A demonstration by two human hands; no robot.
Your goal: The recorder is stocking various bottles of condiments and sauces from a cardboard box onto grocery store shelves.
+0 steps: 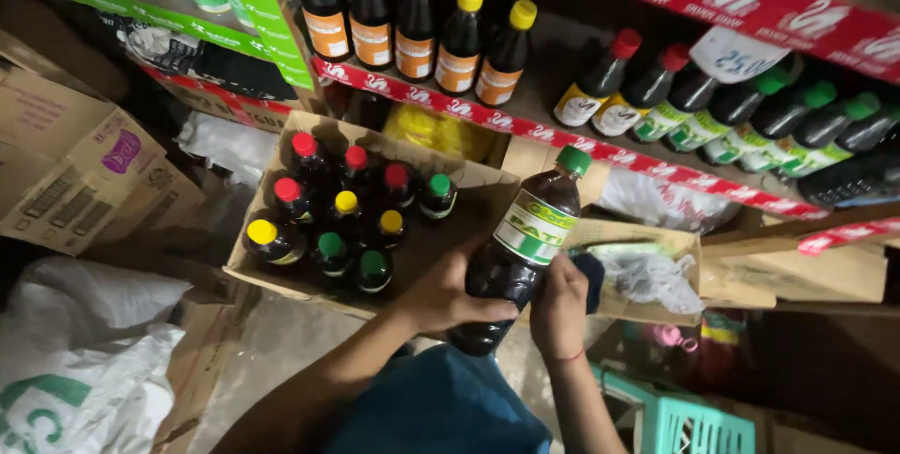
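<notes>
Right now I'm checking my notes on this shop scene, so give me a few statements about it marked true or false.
1. The left hand holds a dark bottle with a green cap. True.
2. The right hand holds nothing. False: it has a dark cloth against the bottle.
3. The open cardboard box holds bottles with red, yellow and green caps. True.
4. The held bottle's label is orange. False: it is green and white.
5. Every shelf bottle has a yellow cap. False: some are red or green.

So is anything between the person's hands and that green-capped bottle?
Nothing visible. The left hand wraps the dark bottle low down, and the right hand touches its side while holding a dark cloth.
</notes>
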